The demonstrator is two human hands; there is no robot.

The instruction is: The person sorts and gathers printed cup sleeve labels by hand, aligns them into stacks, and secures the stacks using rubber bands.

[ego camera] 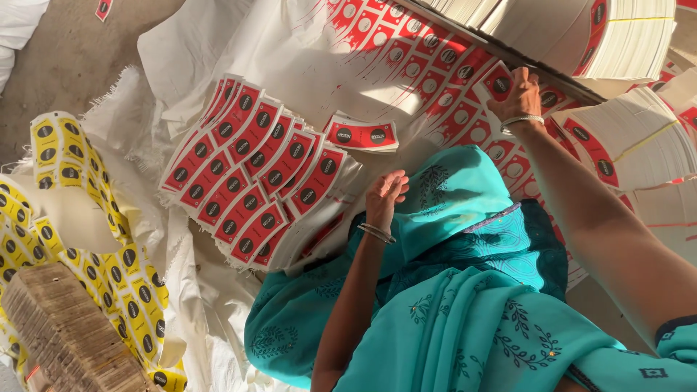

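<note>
My right hand (517, 96) reaches out to the far right and grips a small stack of red curved labels (496, 82) at the edge of a punched red-and-white printed sheet (435, 69). A bangle sits on that wrist. My left hand (385, 194), also with bangles, hovers with its fingers curled over the teal cloth (450, 218) on my lap, and nothing shows in it. Just left of it lie fanned rows of red label stacks (247, 170). One separate red label stack (361, 135) lies above the left hand.
Tall piles of white-edged label stacks (624, 141) and another pile (573, 29) stand at the right. Yellow label strips (72, 218) and a brown bundled stack (65, 334) lie at the left. White woven sacking (218, 43) covers the concrete floor (72, 51).
</note>
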